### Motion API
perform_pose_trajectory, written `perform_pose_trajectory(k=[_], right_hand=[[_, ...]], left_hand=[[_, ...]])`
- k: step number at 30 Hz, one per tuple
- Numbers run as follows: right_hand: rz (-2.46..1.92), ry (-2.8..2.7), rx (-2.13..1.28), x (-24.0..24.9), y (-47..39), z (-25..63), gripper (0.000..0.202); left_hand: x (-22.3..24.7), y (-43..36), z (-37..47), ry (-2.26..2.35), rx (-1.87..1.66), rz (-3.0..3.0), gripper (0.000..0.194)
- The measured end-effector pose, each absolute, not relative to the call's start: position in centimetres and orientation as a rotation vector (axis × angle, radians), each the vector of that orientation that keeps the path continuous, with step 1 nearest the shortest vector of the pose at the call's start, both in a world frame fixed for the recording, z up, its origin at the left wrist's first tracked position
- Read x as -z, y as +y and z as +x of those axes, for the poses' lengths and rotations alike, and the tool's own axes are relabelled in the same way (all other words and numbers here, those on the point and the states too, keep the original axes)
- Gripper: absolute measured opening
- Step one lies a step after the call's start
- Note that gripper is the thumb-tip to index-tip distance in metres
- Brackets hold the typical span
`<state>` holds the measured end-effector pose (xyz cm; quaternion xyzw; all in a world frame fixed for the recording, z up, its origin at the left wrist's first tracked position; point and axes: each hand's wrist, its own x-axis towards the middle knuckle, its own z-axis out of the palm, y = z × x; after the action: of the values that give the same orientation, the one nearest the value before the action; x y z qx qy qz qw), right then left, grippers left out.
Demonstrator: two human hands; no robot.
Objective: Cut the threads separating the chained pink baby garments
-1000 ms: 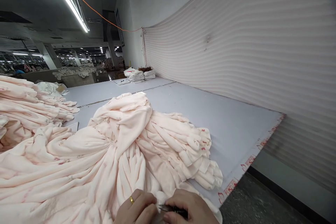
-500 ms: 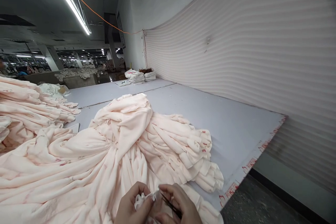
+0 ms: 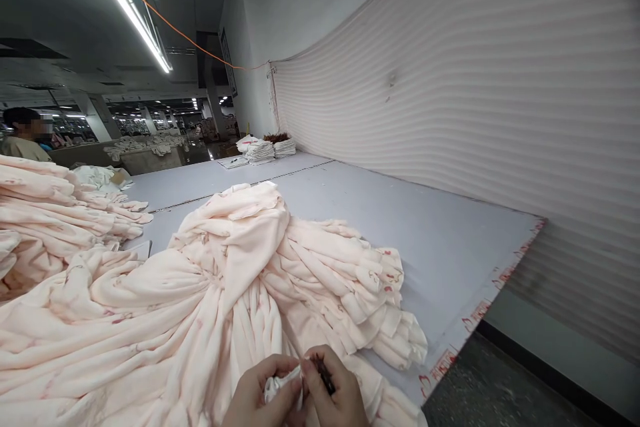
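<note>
At the bottom middle, my left hand pinches a bunched edge of white cloth between thumb and fingers. Close beside it on the right, my right hand grips a small dark tool, perhaps snippers, and its thumb and finger meet at the same cloth edge. The tool is partly hidden by the fingers. Behind both hands, a large heap of pale pink fabric with small red prints spreads in folds over the grey table.
Another pink fabric pile lies at the left. Stacks of folded white cloth sit at the table's far end. A person is at the far left. A striped sheet lines the right side.
My right fingers have closed in toward the cloth beside my left hand, and the dark tool now points upward within the hand. More of the person at the far left shows.
</note>
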<state>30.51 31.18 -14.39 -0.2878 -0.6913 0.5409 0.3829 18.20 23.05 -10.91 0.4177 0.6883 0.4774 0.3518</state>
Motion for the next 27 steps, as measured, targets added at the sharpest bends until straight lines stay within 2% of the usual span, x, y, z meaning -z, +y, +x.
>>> perform_pose_trajectory(k=[3,10,14,18,20,23,25,27], right_hand=[[-0.71,-1.749,-1.493,14.5,31.5,31.2,0.036],[-0.665,-2.068,-1.349,13.5,32.3,32.7,0.03],[-0.731,-2.032,-1.507,12.9,32.6,32.5,0.026],[-0.682,-1.817,-1.862,13.1,32.8,32.3,0.032],[-0.677,-1.731,-1.934,13.4,33.2,32.9,0.035],[-0.784,-1.689,-1.787,14.6,34.2,35.2,0.034],[-0.861,-1.747,-1.65,15.7,34.7,37.4,0.032],[-0.907,-1.945,-1.491,16.8,34.8,39.2,0.041]], left_hand=[[10.3,23.1,18.2,1.797,-1.259,1.026,0.037],[10.8,23.0,18.6,1.69,-1.316,1.032,0.036],[10.7,23.3,18.4,1.693,-1.16,1.057,0.033],[10.4,23.4,18.7,1.773,-0.998,1.26,0.027],[10.5,23.2,18.7,1.897,-0.999,1.409,0.027],[10.3,22.3,17.7,2.163,-1.141,1.454,0.029],[9.4,21.7,16.3,2.152,-1.34,1.318,0.03],[8.1,21.3,14.9,2.012,-1.551,1.083,0.03]])
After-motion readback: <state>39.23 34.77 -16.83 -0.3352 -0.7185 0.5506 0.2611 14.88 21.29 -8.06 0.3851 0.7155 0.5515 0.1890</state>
